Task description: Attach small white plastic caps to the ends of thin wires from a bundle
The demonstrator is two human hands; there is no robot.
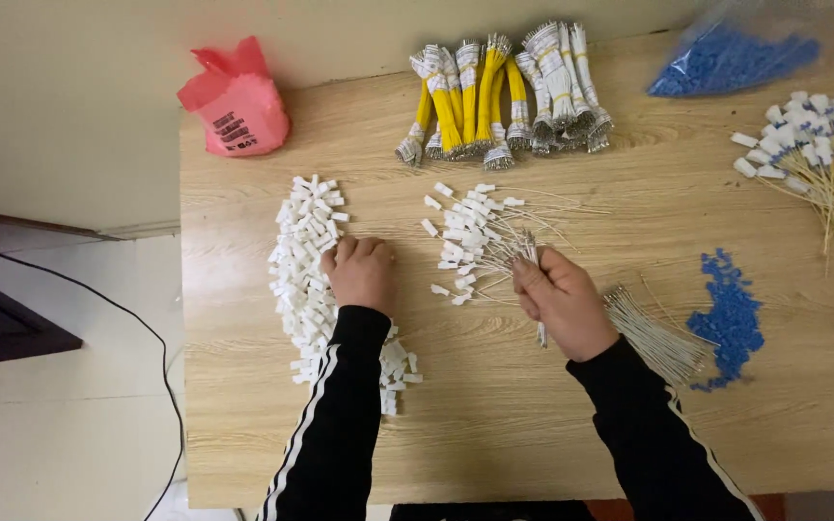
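My left hand (361, 272) rests knuckles-up on a long pile of small white plastic connectors (306, 251), fingers curled into the pile. My right hand (564, 301) is closed around a thin bunch of white wires (533, 253) that stick up out of the fist. Just left of that fist lies a loose heap of white wires with white connectors on their ends (475, 236). Both arms wear black sleeves with white stripes.
Wooden table (494, 425). Bundles of yellow and white wires (499, 92) at the back. Red plastic bag (236, 101) at back left, blue-filled clear bag (731, 58) back right. Loose white wires (653, 338), blue connectors (729, 318), and yellow wires with connectors (822, 159) on the right.
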